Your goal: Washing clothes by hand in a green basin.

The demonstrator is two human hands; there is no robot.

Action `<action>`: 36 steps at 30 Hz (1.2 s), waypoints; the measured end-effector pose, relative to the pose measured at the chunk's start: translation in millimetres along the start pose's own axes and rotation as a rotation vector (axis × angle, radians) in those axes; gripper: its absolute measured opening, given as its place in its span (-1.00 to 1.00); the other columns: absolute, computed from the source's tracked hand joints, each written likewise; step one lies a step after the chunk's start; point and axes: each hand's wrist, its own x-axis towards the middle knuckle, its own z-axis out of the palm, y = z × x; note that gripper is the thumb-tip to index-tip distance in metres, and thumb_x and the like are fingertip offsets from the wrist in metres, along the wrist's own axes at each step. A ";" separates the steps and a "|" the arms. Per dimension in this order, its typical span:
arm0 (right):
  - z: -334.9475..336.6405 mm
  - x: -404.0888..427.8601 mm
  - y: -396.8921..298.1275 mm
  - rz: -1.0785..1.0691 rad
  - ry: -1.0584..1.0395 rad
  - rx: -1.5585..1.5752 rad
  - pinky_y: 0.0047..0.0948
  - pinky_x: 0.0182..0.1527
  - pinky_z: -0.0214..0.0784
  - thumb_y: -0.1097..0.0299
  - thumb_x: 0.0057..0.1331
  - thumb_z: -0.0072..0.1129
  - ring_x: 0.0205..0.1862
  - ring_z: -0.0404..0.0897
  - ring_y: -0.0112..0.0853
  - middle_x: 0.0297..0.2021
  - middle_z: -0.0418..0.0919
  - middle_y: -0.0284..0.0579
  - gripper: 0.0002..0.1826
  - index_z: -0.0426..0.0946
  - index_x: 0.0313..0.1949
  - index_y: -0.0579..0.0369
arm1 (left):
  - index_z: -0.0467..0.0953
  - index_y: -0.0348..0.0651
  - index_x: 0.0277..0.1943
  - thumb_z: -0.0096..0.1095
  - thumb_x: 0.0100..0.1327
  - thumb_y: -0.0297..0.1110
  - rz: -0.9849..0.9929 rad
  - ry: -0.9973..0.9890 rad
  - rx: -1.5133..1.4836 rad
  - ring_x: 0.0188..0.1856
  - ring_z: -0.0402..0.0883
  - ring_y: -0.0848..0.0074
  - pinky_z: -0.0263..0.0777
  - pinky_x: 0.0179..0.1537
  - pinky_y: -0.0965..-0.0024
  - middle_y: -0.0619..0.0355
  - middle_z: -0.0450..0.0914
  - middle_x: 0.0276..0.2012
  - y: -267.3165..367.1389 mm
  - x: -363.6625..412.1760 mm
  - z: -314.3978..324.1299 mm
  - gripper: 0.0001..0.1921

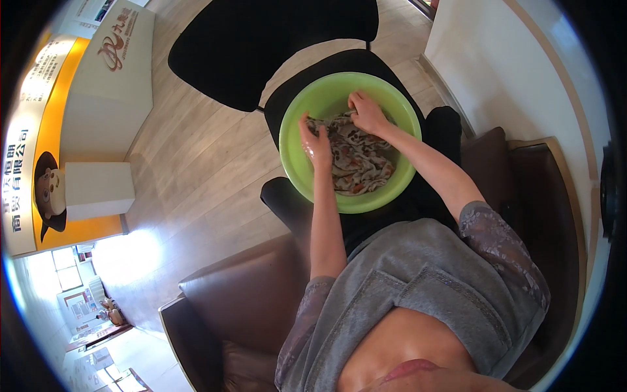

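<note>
A light green plastic basin [294, 166] rests on the black seat of a chair in front of me. In it lies a crumpled, wet-looking patterned cloth [360, 159], grey-beige with reddish-brown patches. My left hand [315, 142] is at the cloth's left edge, thumb and fingers around a bunched part of it; its skin looks wet. At the cloth's upper edge, my right hand [366, 112] pinches a fold between bent fingers. Both hands are inside the basin's rim, a little apart from each other. The cloth hides the basin's bottom.
Behind the basin rises the black chair backrest [274, 34]. I sit on a brown leather sofa [245, 284], with a white wall [509, 63] at the right. Wood-look flooring [196, 161] spreads to the left, towards a white counter [105, 108] and a white box-like stand [100, 190].
</note>
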 end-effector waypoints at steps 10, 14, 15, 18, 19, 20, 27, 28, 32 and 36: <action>10.5 1.1 -2.5 0.087 -0.134 -0.362 -0.16 -0.23 0.35 0.34 -0.01 0.18 -0.21 0.48 -0.06 -0.30 0.45 0.10 -0.61 0.36 -0.17 0.17 | 0.32 -0.26 -0.20 0.22 0.06 -0.24 -0.126 -0.331 0.840 -0.28 0.53 0.07 0.37 -0.31 0.09 -0.16 0.52 -0.35 -7.7 -16.9 1.9 -0.66; 14.6 -13.5 -22.5 -0.184 -0.195 -0.307 -0.17 -0.25 0.36 0.44 -0.02 0.13 -0.20 0.47 -0.06 -0.19 0.40 0.10 -0.63 0.37 -0.15 0.17 | 0.29 -0.26 -0.28 0.18 0.09 -0.30 0.029 -0.219 0.809 -0.39 0.53 0.04 0.39 -0.39 0.11 -0.12 0.53 -0.44 -14.3 -16.7 3.8 -0.73; 14.0 -10.4 -16.3 -0.159 -0.301 -0.314 -0.18 -0.26 0.37 0.46 -0.02 0.12 -0.18 0.47 -0.07 -0.15 0.37 0.10 -0.62 0.37 -0.15 0.18 | 0.29 -0.26 -0.28 0.18 0.09 -0.30 0.033 -0.225 0.805 -0.39 0.53 0.04 0.39 -0.39 0.11 -0.12 0.53 -0.44 -9.6 -16.4 7.0 -0.73; 13.9 -1.7 -1.6 -0.041 -0.250 -0.357 -0.20 -0.27 0.38 0.47 -0.03 0.11 -0.16 0.46 -0.08 -0.12 0.34 0.10 -0.61 0.37 -0.14 0.21 | 0.27 -0.24 -0.30 0.16 0.10 -0.33 0.043 -0.168 0.735 -0.39 0.53 0.04 0.40 -0.39 0.13 -0.14 0.53 -0.45 0.8 -15.6 12.3 -0.76; 15.1 0.0 0.5 0.045 -0.095 -0.389 -0.21 -0.28 0.39 0.47 -0.04 0.12 -0.14 0.46 -0.09 -0.12 0.35 0.11 -0.60 0.37 -0.14 0.23 | 0.27 -0.24 -0.28 0.15 0.11 -0.34 0.052 -0.172 0.747 -0.39 0.53 0.04 0.39 -0.39 0.12 -0.14 0.53 -0.45 2.0 -15.5 11.6 -0.77; 17.6 -2.5 0.9 0.046 -0.094 -0.390 -0.21 -0.28 0.39 0.47 -0.04 0.12 -0.14 0.46 -0.09 -0.12 0.35 0.11 -0.60 0.37 -0.14 0.23 | 0.27 -0.24 -0.27 0.14 0.12 -0.35 0.063 -0.176 0.758 -0.40 0.53 0.03 0.39 -0.39 0.11 -0.15 0.53 -0.46 3.4 -15.0 11.8 -0.77; 8.3 -3.5 -16.6 0.074 -0.351 -0.372 -0.22 -0.28 0.41 0.51 -0.04 0.12 -0.26 0.52 -0.06 -0.13 0.36 0.13 -0.59 0.37 -0.13 0.25 | 0.31 -0.25 -0.26 0.12 0.15 -0.31 -0.111 -0.200 0.751 -0.41 0.52 0.01 0.38 -0.37 0.09 -0.11 0.54 -0.44 -22.2 -13.4 6.9 -0.78; 4.6 -5.5 -22.7 0.094 -0.253 -0.395 -0.20 -0.28 0.40 0.50 -0.03 0.11 -0.28 0.52 -0.05 -0.16 0.38 0.13 -0.62 0.39 -0.15 0.23 | 0.35 -0.26 -0.26 0.09 0.17 -0.27 -0.111 -0.184 0.701 -0.39 0.52 0.02 0.37 -0.35 0.09 -0.11 0.55 -0.41 -22.4 -13.8 6.1 -0.77; 21.3 -10.9 -10.6 -0.205 -0.361 -0.300 -0.16 -0.26 0.39 0.50 -0.01 0.11 -0.30 0.52 -0.05 -0.22 0.42 0.11 -0.70 0.42 -0.21 0.22 | 0.46 -0.28 -0.22 -0.02 0.25 -0.13 -0.131 -0.149 0.392 -0.31 0.52 0.06 0.35 -0.29 0.12 -0.10 0.55 -0.33 -38.6 -5.3 8.2 -0.67; 25.1 -2.5 6.2 0.139 -0.182 -0.283 -0.12 -0.32 0.37 0.32 0.16 -0.01 -0.36 0.51 -0.05 -0.36 0.47 0.10 -0.81 0.39 -0.31 0.17 | 0.47 -0.25 -0.15 -0.07 0.27 -0.10 -0.214 -0.250 0.348 -0.28 0.51 0.10 0.36 -0.26 0.18 -0.09 0.54 -0.30 -40.5 -6.0 18.9 -0.64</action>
